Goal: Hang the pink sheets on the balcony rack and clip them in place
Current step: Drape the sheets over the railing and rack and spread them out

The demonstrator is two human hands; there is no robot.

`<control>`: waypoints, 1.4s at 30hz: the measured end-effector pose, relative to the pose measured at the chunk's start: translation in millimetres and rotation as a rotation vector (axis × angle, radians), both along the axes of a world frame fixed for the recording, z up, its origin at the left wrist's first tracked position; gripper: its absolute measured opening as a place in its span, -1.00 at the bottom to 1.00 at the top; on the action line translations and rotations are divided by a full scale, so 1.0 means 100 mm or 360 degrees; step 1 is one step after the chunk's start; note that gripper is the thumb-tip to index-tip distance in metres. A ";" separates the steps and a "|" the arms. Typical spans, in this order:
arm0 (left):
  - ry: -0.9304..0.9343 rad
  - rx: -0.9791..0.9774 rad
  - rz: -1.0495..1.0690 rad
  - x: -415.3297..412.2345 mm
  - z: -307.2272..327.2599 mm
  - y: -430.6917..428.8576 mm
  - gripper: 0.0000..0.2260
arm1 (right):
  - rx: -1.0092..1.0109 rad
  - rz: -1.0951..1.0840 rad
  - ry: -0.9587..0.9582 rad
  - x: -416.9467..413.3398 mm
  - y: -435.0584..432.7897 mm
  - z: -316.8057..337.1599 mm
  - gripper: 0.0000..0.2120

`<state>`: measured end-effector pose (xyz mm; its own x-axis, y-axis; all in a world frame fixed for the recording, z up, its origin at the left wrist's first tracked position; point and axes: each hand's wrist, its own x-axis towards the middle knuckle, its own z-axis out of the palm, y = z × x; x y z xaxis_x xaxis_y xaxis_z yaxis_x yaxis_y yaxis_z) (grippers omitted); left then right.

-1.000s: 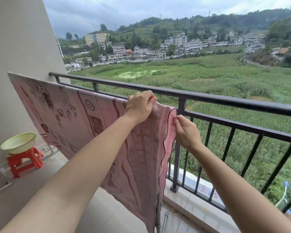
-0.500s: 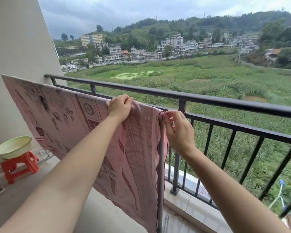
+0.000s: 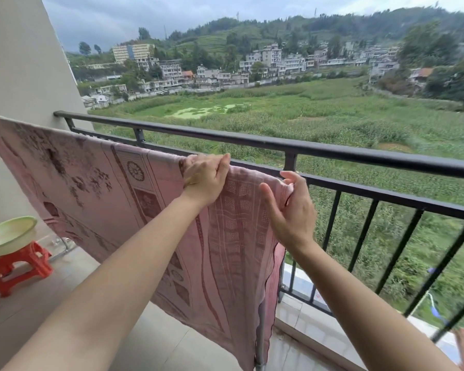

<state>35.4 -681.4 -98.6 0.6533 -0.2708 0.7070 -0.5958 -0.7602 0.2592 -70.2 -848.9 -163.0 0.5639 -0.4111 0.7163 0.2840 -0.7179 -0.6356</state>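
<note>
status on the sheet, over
Left hand grips sheet top edge, right hand holds its end. Sheet draped on rack, no clip in view. Nothing in the way.

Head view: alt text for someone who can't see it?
Two bare arms reach to a pink sheet hung on a balcony: the left hand grips its top edge, the right hand is at its right corner. Behind, a black railing; at left, a green basin on a red stool.

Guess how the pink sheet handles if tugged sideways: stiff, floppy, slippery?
Likely floppy: the pink sheet hangs limp and puckers where the left hand grips it. Probably light, thin cloth. No clip shows, so a tug by the right hand may slide it.
</note>
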 end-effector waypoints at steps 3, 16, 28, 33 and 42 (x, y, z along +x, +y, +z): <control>-0.0077 -0.0022 -0.0013 0.02 -0.03 -0.01 -0.58 | 0.0103 -0.0066 -0.0087 0.06 0.05 -0.03 -0.52; -0.0131 0.0301 -0.0636 -0.20 -0.05 -0.13 -0.47 | 0.0254 -0.0538 -0.0036 -0.23 -0.15 -0.24 -0.64; -0.0243 0.0301 -0.1337 -0.83 0.15 -1.11 -0.78 | -0.0006 -0.1137 0.0659 -1.97 -0.38 -0.84 -0.68; -0.0249 0.0113 -0.1621 -1.95 -0.54 -1.81 -0.75 | 0.0014 -0.1581 0.0853 -3.05 -0.53 -1.00 -0.75; 0.0208 0.1001 -0.1941 -4.10 -2.20 -2.88 -0.49 | 0.0591 -0.1968 0.1477 -5.39 -0.91 -2.04 -0.66</control>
<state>-374.3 -969.8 -318.3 -0.1746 -0.9629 0.2060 -0.9615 0.2119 0.1751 -608.8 -940.0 -367.0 -0.0707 -0.9936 0.0885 -0.9008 0.0255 -0.4334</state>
